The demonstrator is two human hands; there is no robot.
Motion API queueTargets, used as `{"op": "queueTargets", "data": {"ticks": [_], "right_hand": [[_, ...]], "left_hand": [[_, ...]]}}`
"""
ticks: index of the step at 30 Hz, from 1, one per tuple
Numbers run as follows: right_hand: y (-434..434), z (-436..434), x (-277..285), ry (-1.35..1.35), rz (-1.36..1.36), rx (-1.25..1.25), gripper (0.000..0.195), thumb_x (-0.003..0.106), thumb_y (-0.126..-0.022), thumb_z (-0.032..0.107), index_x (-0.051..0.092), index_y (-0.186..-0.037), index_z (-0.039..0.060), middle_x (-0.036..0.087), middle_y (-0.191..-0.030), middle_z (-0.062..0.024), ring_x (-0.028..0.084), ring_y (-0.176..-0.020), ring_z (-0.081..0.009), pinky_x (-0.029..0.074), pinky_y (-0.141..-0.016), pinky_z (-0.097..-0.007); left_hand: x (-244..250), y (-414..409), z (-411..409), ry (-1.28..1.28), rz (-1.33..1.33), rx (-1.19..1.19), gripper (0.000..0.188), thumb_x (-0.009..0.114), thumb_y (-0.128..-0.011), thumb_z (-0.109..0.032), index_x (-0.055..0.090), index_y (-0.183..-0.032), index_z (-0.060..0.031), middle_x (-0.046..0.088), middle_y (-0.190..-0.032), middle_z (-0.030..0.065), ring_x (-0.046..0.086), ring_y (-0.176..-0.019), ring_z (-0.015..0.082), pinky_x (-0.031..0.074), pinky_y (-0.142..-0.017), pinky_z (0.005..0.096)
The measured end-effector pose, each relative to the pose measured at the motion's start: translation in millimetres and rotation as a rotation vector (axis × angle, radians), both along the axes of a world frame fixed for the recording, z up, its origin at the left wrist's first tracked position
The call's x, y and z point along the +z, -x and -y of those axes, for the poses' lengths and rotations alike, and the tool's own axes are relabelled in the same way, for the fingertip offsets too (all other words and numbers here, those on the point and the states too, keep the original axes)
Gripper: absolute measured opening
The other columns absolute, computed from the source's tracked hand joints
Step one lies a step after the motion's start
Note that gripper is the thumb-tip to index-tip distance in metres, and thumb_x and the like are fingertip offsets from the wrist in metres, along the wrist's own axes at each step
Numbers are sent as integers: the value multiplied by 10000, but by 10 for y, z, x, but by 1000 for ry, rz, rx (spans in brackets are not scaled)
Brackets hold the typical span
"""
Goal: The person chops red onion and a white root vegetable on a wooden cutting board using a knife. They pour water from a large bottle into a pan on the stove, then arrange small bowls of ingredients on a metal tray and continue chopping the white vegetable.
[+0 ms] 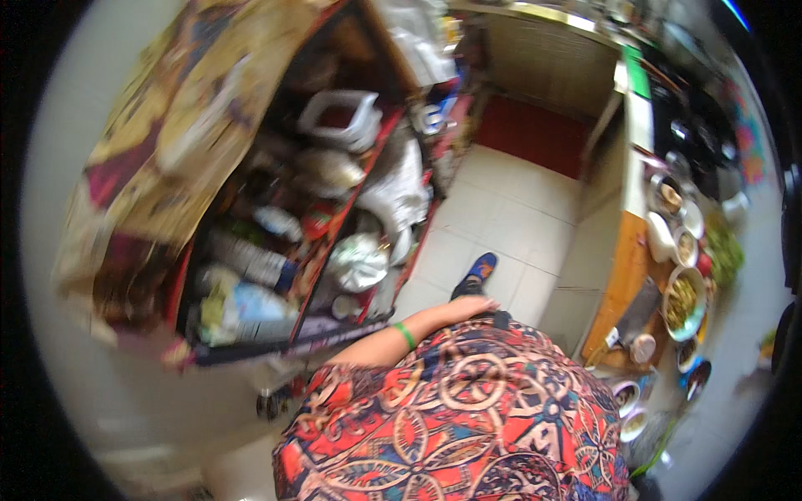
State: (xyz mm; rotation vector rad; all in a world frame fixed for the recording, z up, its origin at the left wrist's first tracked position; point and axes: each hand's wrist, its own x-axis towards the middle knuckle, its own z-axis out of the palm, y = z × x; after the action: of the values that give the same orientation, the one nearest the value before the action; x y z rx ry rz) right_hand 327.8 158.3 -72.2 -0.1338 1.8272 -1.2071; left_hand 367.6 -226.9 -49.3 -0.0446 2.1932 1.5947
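My left hand (471,307) lies low in front of my body, by the hem of the patterned shirt (463,413). A green band (405,336) circles its wrist. The fingers are blurred and partly hidden, so any hold is unclear. My right hand is out of view. Before me, a blue shoe (482,266) stands on the pale floor tiles (501,206). On the counter to the right, a bowl of chopped greenish food (682,304) sits beside a dark flat object (639,310), perhaps a blade.
At left, an open shelf unit holds white plastic containers (341,122), a foil-like bundle (359,263) and bags; patterned cloth (207,119) drapes over it. Along the right counter edge (617,282) are small bowls (685,246) and leafy greens (723,250). A dark stove (689,128) stands farther along.
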Motion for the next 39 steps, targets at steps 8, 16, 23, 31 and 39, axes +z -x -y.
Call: {"op": "queueTargets", "data": {"ticks": [8,16,23,31,39], "right_hand": [[207,407,-1,-122,66,-104,402,465,-999,393,605,-1149,48,645,-1014,-110,604,-942,-188,469,-866,-338],[63,789,-38,-98,122,-421,449,465,-990,431,606,-1171,45,648,-1031,-138,607,-979,-238,455,-904,-373],[434,1168,299,-502,-262,-556,403,514,-962,410,628,-1147,71,641,-1033,-171,611,-1033,-318,457,-925,-407],[613,998,539,-587,-340,-933,244,633,-895,242,642,-1064,66,646,-1028,-139,671,-912,-252,531,-839,-363],[1129,1032,375,-380,-56,-947,260,611,-871,248,692,-1050,79,714,-951,-136,690,-878,-242,533,-799,-351]], "left_hand": [[-860,171,839,211,250,-168,476,454,-982,-457,587,-1280,-110,603,-1231,168,550,-1165,318,426,-972,412],[-1660,563,2087,709,235,-266,495,468,-939,-475,577,-1303,-156,579,-1277,185,538,-1186,369,415,-1002,474],[-1410,1539,1247,-206,6,-336,519,374,-1007,-441,489,-1395,-116,476,-1409,190,414,-1319,317,294,-1105,419],[285,2522,612,-195,282,-171,447,478,-998,-364,533,-1352,-97,591,-1293,106,555,-1153,218,427,-953,354],[53,3133,265,-25,358,-258,382,523,-974,-287,576,-1286,-73,675,-1120,97,645,-979,167,501,-785,303]]}}
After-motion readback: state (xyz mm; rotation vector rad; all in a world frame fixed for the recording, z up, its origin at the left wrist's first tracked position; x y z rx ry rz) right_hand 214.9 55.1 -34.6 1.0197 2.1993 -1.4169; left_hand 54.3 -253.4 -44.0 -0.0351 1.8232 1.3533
